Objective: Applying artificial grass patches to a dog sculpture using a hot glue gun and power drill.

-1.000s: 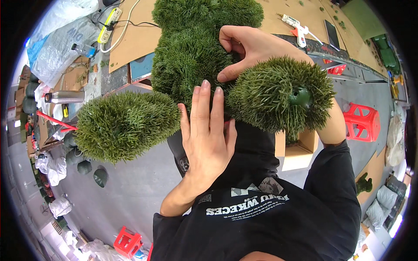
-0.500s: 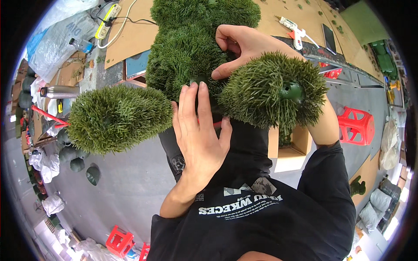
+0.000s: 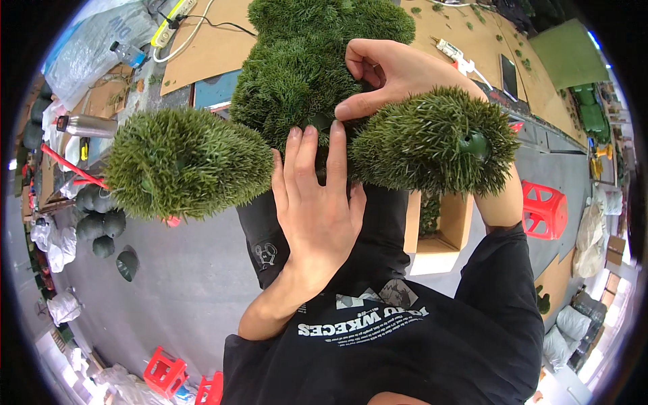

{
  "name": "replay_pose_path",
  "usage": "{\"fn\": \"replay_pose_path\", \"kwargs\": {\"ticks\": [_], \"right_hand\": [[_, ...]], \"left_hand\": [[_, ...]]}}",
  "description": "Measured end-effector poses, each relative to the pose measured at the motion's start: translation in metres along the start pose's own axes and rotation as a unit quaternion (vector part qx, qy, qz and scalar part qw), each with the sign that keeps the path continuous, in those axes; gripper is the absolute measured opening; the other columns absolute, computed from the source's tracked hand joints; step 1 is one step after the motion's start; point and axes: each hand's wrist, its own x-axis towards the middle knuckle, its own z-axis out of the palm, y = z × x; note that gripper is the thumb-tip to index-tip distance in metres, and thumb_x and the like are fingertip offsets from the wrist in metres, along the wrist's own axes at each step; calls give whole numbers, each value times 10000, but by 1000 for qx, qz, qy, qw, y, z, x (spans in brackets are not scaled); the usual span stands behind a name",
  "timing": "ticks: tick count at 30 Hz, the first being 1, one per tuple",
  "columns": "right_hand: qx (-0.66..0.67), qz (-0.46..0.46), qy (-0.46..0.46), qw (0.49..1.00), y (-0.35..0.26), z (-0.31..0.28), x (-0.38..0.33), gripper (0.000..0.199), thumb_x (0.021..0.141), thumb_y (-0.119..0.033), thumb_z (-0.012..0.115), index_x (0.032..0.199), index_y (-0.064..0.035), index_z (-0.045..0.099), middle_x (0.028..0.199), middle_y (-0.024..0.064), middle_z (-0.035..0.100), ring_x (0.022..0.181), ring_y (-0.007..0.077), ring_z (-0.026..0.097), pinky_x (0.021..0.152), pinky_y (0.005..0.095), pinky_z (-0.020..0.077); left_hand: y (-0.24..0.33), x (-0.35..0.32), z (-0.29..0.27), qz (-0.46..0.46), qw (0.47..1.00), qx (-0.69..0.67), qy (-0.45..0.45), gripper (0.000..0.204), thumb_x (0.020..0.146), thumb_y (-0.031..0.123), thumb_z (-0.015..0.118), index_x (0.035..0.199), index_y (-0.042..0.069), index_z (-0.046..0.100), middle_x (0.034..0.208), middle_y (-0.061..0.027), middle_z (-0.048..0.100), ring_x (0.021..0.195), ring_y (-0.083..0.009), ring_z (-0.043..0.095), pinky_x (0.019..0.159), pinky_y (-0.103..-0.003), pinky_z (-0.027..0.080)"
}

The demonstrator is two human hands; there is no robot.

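The left hand [image 3: 318, 202] lies flat, grip apart, fingertips on the grassy green figure [image 3: 290, 74] at twelve o'clock. Just beyond, the right hand [image 3: 388, 77], grip also apart, rests its thumb there. Farther, toward one o'clock, lies a glue gun [image 3: 448, 49].

Grey floor [image 3: 182, 283]: bright, evenly lit, soft shading only.
My left hand [image 3: 317, 219]: well lit across the back, crisp to me.
Green foliage [image 3: 287, 84]: tips catching light, depths nearly black.
Plastic bag [image 3: 101, 57], far left: pale with glare.
Red stool [image 3: 164, 372], near left: fisheye-skewed, softer, toward blackened corners.
Near right: burnt-out white patches.
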Motion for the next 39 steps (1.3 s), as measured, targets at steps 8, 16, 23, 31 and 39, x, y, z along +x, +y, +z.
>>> {"fn": "replay_pose_path", "kwargs": {"ticks": [8, 16, 23, 31, 39], "right_hand": [[-151, 78, 57, 984, -21, 4, 8, 677, 792, -591, 860, 700, -48, 466, 613, 8, 407, 584, 106, 402, 500, 315, 321], [-112, 70, 94, 987, -15, 11, 8, 653, 810, -562, 854, 680, -52, 467, 576, 2, 417, 558, 95, 402, 491, 303, 317], [-87, 70, 93, 989, -4, 11, 6, 615, 835, -515, 852, 688, -60, 467, 598, -12, 437, 574, 84, 384, 496, 298, 308], [178, 138, 327, 918, 50, -26, -55, 469, 1001, -451, 688, 742, -71, 598, 655, -23, 565, 597, 72, 552, 552, 242, 423], [225, 311, 439, 812, 159, -35, -148, 325, 1006, -314, 689, 939, 3, 708, 812, 40, 694, 659, 92, 636, 580, 242, 510]], "left_hand": [[-1, -2, 10, 4, 1000, 4, 25, 768, 791, 163, 765, 1500, 58, 489, 1490, -232, 405, 1432, -451, 375, 1177, -645, 294], [0, 4, 1, 17, 999, 31, 0, 741, 791, 166, 752, 1476, 41, 500, 1586, -187, 392, 1428, -432, 372, 1178, -601, 306], [3, 15, -11, -13, 999, 25, -33, 688, 751, 198, 790, 1396, 90, 577, 1628, -88, 409, 1383, -388, 416, 1053, -515, 418], [-4, 14, -7, -4, 1000, 7, -10, 697, 740, 176, 786, 1408, 142, 590, 1630, -72, 421, 1379, -377, 427, 1071, -494, 396], [-1, 15, -7, 13, 1000, 15, -15, 527, 796, 223, 771, 1276, 54, 631, 1630, -99, 426, 1377, -402, 419, 1085, -495, 364]]}}
